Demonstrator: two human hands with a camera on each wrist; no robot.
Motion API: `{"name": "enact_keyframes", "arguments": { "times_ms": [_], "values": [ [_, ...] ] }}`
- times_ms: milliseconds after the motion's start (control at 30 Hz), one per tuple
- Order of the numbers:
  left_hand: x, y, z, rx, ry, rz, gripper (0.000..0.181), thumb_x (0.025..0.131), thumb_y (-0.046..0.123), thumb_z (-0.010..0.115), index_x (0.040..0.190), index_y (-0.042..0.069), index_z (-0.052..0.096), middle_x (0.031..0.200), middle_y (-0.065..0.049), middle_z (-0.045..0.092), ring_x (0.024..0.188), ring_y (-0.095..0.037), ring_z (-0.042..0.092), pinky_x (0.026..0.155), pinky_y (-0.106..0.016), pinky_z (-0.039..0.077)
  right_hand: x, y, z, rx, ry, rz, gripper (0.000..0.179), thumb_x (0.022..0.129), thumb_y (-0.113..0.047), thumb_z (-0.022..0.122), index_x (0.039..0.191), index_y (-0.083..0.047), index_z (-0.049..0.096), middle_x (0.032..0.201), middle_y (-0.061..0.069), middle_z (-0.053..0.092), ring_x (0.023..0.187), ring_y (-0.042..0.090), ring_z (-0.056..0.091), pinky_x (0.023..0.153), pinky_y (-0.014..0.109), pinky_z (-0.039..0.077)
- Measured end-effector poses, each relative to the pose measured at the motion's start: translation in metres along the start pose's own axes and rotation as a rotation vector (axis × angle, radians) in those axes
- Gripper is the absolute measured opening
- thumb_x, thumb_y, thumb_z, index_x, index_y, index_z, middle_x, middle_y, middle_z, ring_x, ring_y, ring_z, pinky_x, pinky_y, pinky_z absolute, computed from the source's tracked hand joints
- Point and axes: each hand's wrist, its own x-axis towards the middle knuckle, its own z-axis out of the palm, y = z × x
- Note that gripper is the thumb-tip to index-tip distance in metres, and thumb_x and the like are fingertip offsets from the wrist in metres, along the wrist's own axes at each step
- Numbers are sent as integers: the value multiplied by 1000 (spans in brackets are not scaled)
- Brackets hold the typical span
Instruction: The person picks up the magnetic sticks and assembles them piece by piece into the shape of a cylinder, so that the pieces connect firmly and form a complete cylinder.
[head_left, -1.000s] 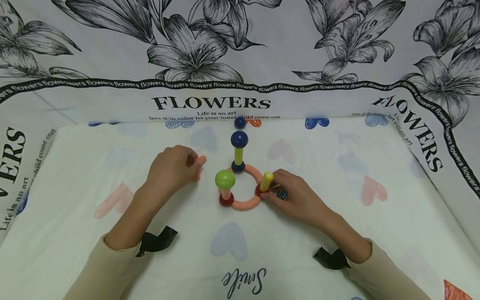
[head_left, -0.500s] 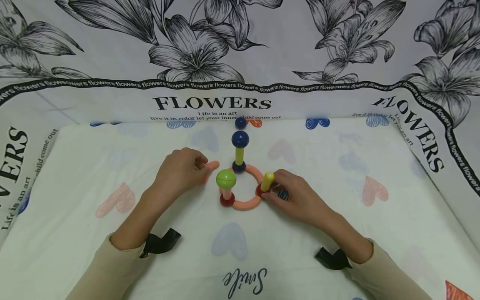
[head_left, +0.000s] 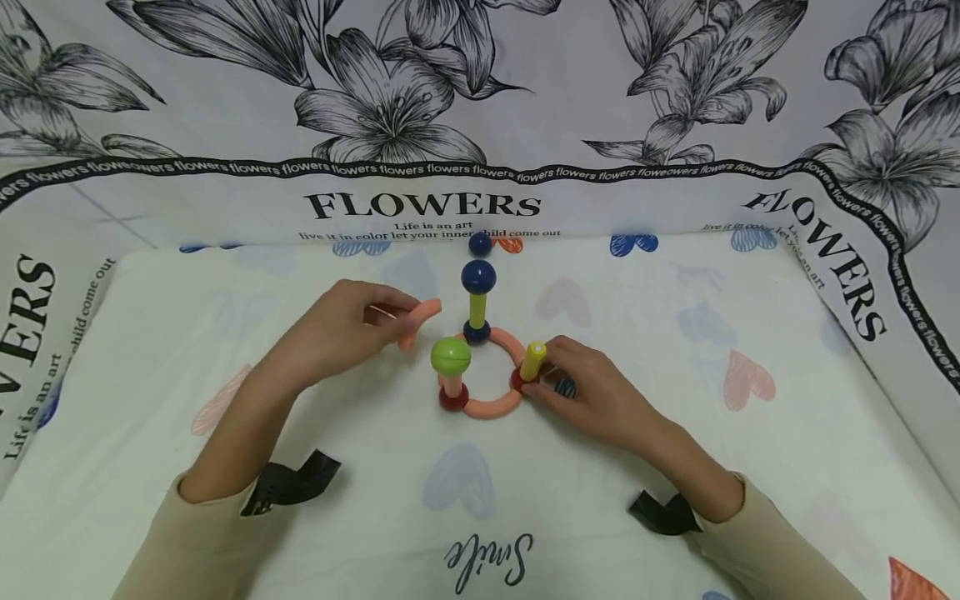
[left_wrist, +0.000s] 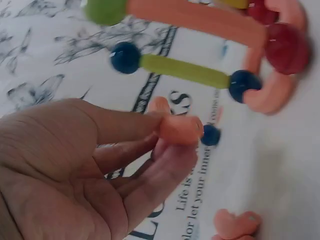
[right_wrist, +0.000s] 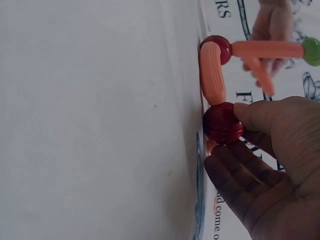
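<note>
My left hand pinches a curved orange rod between thumb and fingers, off to the left of a toy frame. My right hand grips the red ball at the frame's right corner, from which a yellow stick rises. Curved orange rods link this corner to a red ball at front left and a navy ball at the back. A green ball tops the front-left orange stick; a larger navy ball tops the back yellow-green stick.
Behind the frame lies a loose navy ball. In the left wrist view, loose orange pieces lie on the cloth near the lower edge. The white cloth carries printed hearts and lettering.
My left hand has moved right toward the frame with the orange rod, then shifted slightly back and turned at the wrist. My right hand and the frame have stayed put.
</note>
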Motion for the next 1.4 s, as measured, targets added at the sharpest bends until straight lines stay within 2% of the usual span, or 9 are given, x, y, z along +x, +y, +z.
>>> {"name": "enact_keyframes", "arguments": {
  "times_ms": [100, 167, 333, 433, 633, 867, 1100, 1267, 1400],
  "values": [
    [-7, 3, -16, -144, -12, -26, 45, 99, 47, 72, 133, 17, 70, 99, -5, 79, 92, -30, 70, 79, -37, 57, 3, 0, 2, -8, -4, -6, 15, 95, -19, 81, 106, -17, 71, 108, -4, 71, 97, 7, 69, 88, 29, 62],
    [-11, 6, -24, -201, -17, -31, 47, 99, 48, 73, 134, 18, 68, 99, -5, 78, 91, -31, 69, 85, -41, 55, 4, 0, 3, -8, -14, -1, 15, 95, -19, 81, 106, -17, 71, 109, -4, 71, 97, 7, 69, 88, 29, 62],
    [-13, 19, -34, -208, 18, 23, 49, 99, 49, 72, 137, 19, 67, 109, -3, 80, 105, -22, 71, 102, -45, 51, 5, 0, 7, -5, -30, 6, 16, 95, -19, 81, 107, -16, 71, 110, -3, 71, 98, 7, 69, 89, 28, 62],
    [-14, 28, -34, -201, 29, 25, 47, 99, 47, 72, 137, 20, 68, 114, -5, 80, 101, -20, 77, 96, -44, 55, 6, -1, 8, -6, -29, 4, 16, 95, -19, 81, 107, -16, 71, 110, -3, 71, 98, 7, 69, 89, 28, 62],
    [-11, 37, -31, -147, -20, -33, 58, 93, 63, 72, 137, 26, 68, 114, -5, 78, 100, -22, 80, 80, -40, 54, 8, -3, 5, -20, -11, -12, 16, 95, -20, 81, 107, -16, 71, 108, -3, 71, 98, 7, 70, 88, 28, 62],
    [-6, 37, -27, -179, -82, -24, 45, 100, 45, 71, 139, 22, 67, 124, -8, 77, 100, -24, 80, 85, -39, 55, 6, -4, -1, -31, -8, 3, 16, 95, -20, 81, 108, -18, 72, 109, -5, 71, 98, 7, 69, 88, 29, 62],
    [-3, 35, -23, -225, -143, 25, 47, 99, 51, 71, 139, 27, 66, 118, -8, 76, 103, -29, 80, 96, -45, 58, 3, -4, -2, -25, -5, 11, 16, 95, -20, 81, 108, -19, 72, 109, -4, 71, 97, 8, 68, 88, 29, 61],
    [1, 31, -21, -288, -198, 71, 47, 103, 32, 69, 147, 24, 58, 122, -14, 71, 101, -33, 80, 95, -44, 63, 2, -3, -1, -21, -4, 16, 16, 95, -20, 81, 108, -19, 71, 109, -5, 71, 97, 10, 68, 87, 29, 61],
    [5, 29, -20, -334, -211, 70, 50, 103, 22, 67, 151, 21, 53, 124, -17, 70, 99, -32, 80, 92, -45, 64, 1, -2, 0, -34, -4, 24, 17, 95, -20, 81, 108, -19, 71, 106, -5, 70, 95, 11, 67, 86, 29, 61]
  ]
}}
